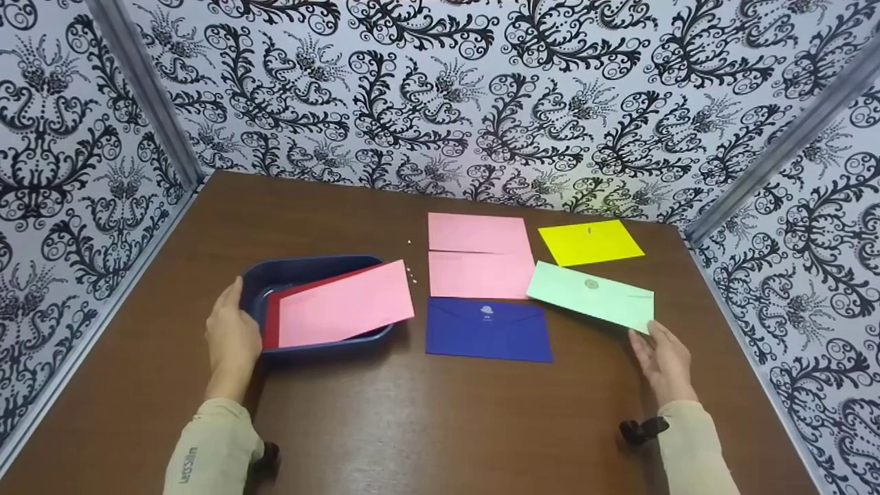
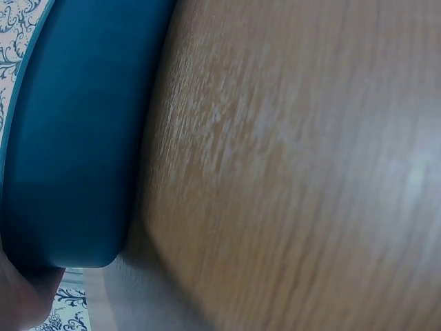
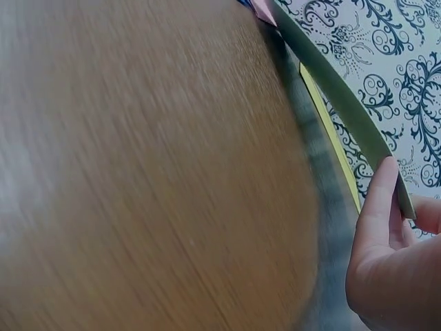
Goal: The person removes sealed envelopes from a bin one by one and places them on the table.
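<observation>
My left hand grips the left end of a dark blue plastic tub; the tub's side wall fills the left of the left wrist view. Inside the tub, a pink envelope leans over a red envelope, its right end sticking out past the rim. With my right hand I pinch the near right corner of a mint green envelope bearing a round seal. That envelope is tilted, raised off the table at my fingers, thumb and fingertips on opposite faces.
Two pink envelopes lie one before the other mid-table. A blue envelope with a white hat print lies nearer me, and a yellow envelope lies at the back right. Small white bits dot the brown table. Patterned walls enclose it.
</observation>
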The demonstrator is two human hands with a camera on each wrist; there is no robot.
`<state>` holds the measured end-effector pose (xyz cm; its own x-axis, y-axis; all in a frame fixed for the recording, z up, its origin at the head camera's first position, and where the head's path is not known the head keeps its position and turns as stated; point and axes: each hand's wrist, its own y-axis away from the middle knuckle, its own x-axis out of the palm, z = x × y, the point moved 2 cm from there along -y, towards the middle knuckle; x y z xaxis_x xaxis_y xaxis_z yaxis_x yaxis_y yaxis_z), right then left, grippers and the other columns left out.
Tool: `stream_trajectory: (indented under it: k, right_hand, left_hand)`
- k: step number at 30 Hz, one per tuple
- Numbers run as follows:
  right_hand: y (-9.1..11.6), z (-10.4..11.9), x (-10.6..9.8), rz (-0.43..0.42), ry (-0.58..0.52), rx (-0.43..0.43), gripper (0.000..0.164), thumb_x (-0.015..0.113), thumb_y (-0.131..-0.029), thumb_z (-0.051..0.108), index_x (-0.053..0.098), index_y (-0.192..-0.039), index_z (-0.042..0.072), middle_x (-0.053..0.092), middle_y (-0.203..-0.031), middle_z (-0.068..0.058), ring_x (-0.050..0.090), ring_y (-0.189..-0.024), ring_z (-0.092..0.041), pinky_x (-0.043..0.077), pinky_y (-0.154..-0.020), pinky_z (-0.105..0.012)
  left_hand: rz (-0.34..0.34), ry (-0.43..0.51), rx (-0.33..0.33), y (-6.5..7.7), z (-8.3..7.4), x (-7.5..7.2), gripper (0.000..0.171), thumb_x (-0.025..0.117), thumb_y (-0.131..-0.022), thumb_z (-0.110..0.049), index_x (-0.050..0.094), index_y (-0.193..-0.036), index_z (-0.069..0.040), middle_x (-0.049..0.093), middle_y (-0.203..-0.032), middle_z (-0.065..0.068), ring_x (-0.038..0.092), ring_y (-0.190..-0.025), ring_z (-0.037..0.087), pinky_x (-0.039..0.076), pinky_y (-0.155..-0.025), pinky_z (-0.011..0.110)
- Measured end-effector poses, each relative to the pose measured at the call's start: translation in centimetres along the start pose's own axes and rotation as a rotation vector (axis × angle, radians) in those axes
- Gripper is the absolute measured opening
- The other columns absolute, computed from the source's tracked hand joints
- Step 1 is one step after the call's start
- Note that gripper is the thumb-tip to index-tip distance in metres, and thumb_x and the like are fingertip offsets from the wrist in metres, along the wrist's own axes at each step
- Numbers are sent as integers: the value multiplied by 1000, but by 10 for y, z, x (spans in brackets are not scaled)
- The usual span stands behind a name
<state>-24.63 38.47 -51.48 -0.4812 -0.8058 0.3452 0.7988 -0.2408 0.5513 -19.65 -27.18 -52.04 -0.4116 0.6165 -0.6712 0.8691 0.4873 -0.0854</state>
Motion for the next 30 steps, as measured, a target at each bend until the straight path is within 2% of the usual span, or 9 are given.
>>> stream_trajectory:
  k: [2,4,10,17,19,21,25,27,30]
  right_hand:
    - [-1,0,-3,3,-39,10,72,57,-99,22,19,-159,29,29,-155,16,46,-127,-8,51,-98,-15]
    - [-2,1,-6,3,-74,15,73,58,-99,24,17,-160,29,28,-155,15,50,-123,-8,52,-97,-16]
    - [-4,3,-11,-4,-169,39,78,61,-97,27,15,-159,33,42,-135,11,68,-82,-13,56,-92,-19]
    - [-5,4,-17,39,-254,73,79,65,-94,26,19,-157,37,59,-105,-2,71,-83,-18,55,-95,-21]
    - [-6,4,-17,52,-293,77,80,64,-95,25,17,-157,38,59,-108,-2,71,-87,-19,53,-99,-21]
    - [-7,4,-18,57,-345,81,80,64,-95,23,16,-157,40,56,-126,2,70,-94,-19,51,-103,-22]
    - [-13,3,-22,87,-422,71,81,65,-95,23,14,-156,43,31,-158,11,65,-114,-16,46,-109,-24]
    - [-20,3,-26,112,-465,63,81,65,-95,23,16,-156,44,27,-161,10,62,-122,-17,46,-110,-25]
    - [-29,2,-34,152,-518,55,81,66,-95,21,16,-155,44,35,-157,7,56,-130,-17,46,-111,-28]
  left_hand:
    - [-1,2,-1,0,0,0,57,31,-99,1,35,-155,-8,38,-157,20,39,-140,48,32,-116,60]
    - [3,6,-4,0,-1,-1,57,31,-99,1,34,-155,-8,38,-158,20,38,-141,47,32,-116,60]
    - [0,4,-3,0,-1,-1,57,31,-99,1,34,-155,-8,38,-158,20,39,-140,48,32,-116,60]
    - [-49,-4,41,0,-1,0,56,32,-96,3,40,-151,-4,43,-154,22,43,-136,50,34,-115,59]
    - [-45,-2,35,-1,-1,0,56,32,-97,3,40,-152,-5,42,-154,21,42,-137,50,33,-115,59]
    - [-37,-2,28,0,-1,-1,56,32,-97,3,39,-152,-5,41,-155,21,41,-138,50,33,-116,59]
    - [-36,-4,25,0,-1,-1,57,32,-97,3,39,-152,-6,41,-155,21,41,-138,50,33,-116,59]
    - [-37,-6,26,0,-2,-1,57,32,-97,3,39,-152,-6,41,-155,21,41,-138,49,33,-116,59]
    - [-37,-5,28,0,-2,-1,56,32,-97,3,39,-153,-6,41,-155,21,41,-139,49,32,-116,59]
